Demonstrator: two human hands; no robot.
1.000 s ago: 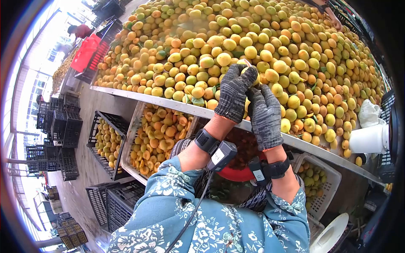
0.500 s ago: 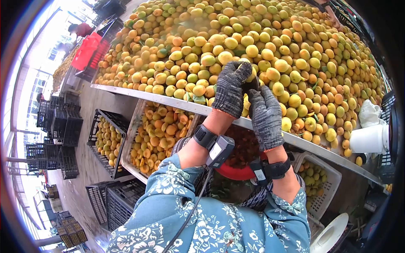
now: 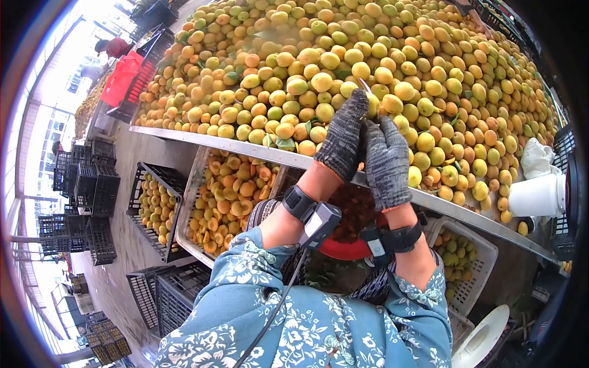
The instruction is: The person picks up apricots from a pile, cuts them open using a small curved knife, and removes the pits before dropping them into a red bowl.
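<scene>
My left hand (image 3: 346, 138), in a dark grey knitted glove, is closed around a yellow-green apricot (image 3: 372, 105) above the front of a large heap of apricots (image 3: 282, 80). My right hand (image 3: 388, 162), gloved alike, is closed close beside it, its fingertips against the fruit. A thin knife blade (image 3: 365, 85) sticks up past the fingertips. The knife's handle is hidden between the gloves, seemingly in my right hand. Under the hands runs the table's metal edge (image 3: 288, 158).
Below the edge stand a pale crate (image 3: 183, 224) of split apricots, a red basin (image 3: 343, 250) with brownish pieces, and another pale crate (image 3: 485, 270) with greenish fruit. A black crate (image 3: 178, 245) is at left. A white bucket (image 3: 537, 196) sits at right.
My hands have drawn closer together, and my left hand has turned around the apricot. The knife blade now shows above the fingers, where before only a dark part showed between the hands.
</scene>
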